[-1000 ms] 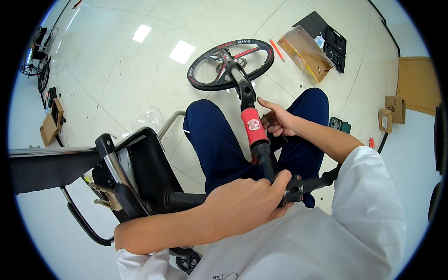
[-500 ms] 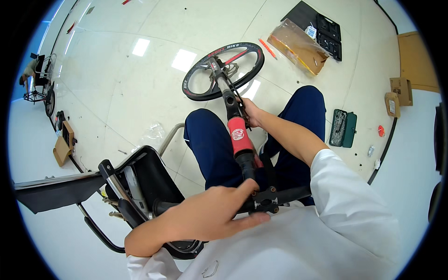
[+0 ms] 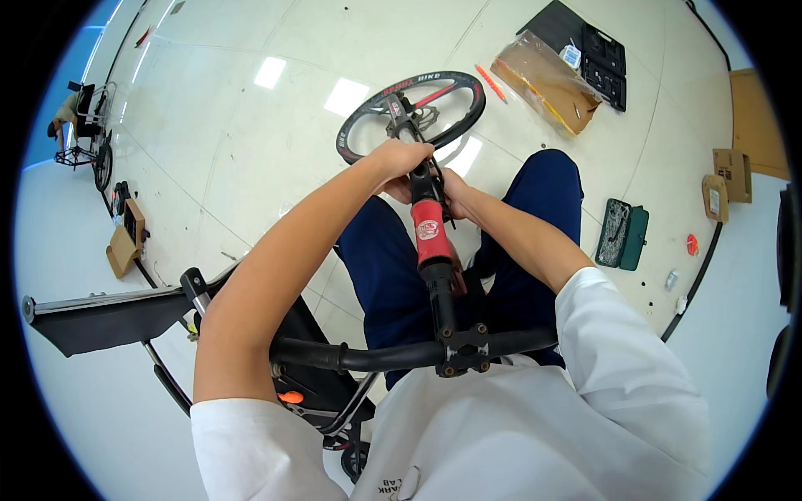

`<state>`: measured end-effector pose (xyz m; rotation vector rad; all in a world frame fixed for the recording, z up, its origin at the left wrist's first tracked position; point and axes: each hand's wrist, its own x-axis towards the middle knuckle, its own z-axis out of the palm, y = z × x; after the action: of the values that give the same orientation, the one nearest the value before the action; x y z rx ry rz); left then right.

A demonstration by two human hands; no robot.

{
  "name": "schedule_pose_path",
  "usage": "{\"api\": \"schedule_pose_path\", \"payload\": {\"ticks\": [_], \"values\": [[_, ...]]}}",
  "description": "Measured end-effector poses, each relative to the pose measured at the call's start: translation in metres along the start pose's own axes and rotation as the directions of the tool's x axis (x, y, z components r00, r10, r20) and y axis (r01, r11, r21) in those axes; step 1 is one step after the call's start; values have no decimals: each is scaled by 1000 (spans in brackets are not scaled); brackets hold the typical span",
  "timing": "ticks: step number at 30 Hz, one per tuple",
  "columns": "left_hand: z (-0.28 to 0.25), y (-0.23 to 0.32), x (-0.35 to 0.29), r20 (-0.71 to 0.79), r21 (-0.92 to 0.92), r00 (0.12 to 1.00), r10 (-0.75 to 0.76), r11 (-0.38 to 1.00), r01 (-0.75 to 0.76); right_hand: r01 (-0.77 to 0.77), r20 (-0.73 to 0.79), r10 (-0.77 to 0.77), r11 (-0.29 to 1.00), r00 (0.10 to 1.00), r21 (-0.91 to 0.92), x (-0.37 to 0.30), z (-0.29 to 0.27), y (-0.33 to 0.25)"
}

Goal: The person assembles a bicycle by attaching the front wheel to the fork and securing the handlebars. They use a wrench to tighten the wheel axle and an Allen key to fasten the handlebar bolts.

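Both arms [image 3: 280, 267] are stretched out, left hand [image 3: 401, 164] and right hand [image 3: 456, 194] set on the bike fork [image 3: 423, 179], between wheel [image 3: 428, 118] and red head tube [image 3: 431, 230]. Grip's mostly hidden, so can't be told tbh.

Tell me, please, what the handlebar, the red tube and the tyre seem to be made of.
Handlebar: probably metal, painted satin black, by its soft sheen. Red tube: likely painted metal, smooth and evenly coloured; plastic possible. Tyre: apparently matte rubber, by its dull black band.
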<state>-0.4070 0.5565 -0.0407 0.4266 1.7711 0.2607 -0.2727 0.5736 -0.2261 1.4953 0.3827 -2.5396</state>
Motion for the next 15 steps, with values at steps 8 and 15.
{"api": "schedule_pose_path", "payload": {"ticks": [8,15], "values": [[1,-19,12,21,-340,996,83,938,-71,-61,-124,17,933,992,-355,-17,-4,-36],[11,-46,1,21,-686,985,173,719,-111,-191,-218,-4,466,976,-864,-81,21,-90]]}}
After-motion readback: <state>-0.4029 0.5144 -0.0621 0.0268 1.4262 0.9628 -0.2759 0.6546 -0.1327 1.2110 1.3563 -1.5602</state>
